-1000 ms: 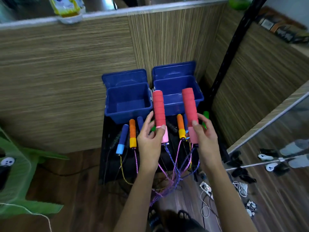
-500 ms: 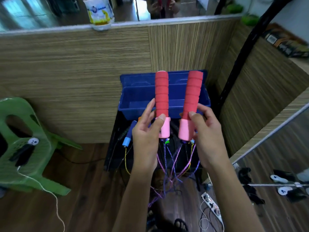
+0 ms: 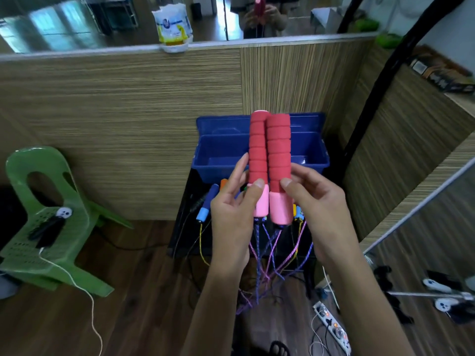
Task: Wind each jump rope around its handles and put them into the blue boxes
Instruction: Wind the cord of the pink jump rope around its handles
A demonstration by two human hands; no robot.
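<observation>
The red handles (image 3: 270,147) look like soft foam with a matt, ridged skin, and their pink ends (image 3: 280,209) look smoother. The rope (image 3: 257,255) is braided cord. The blue box (image 3: 312,155) is shiny plastic. The green chair (image 3: 51,227) is plastic too. The wall (image 3: 115,111) and floor (image 3: 141,317) look like wood with lines.

No legible text; print on white bag (image 3: 172,24) too blurred.

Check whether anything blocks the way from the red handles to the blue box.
Nothing visible does. The red handles, held upright by the left hand and right hand, are right before the open blue box.
</observation>
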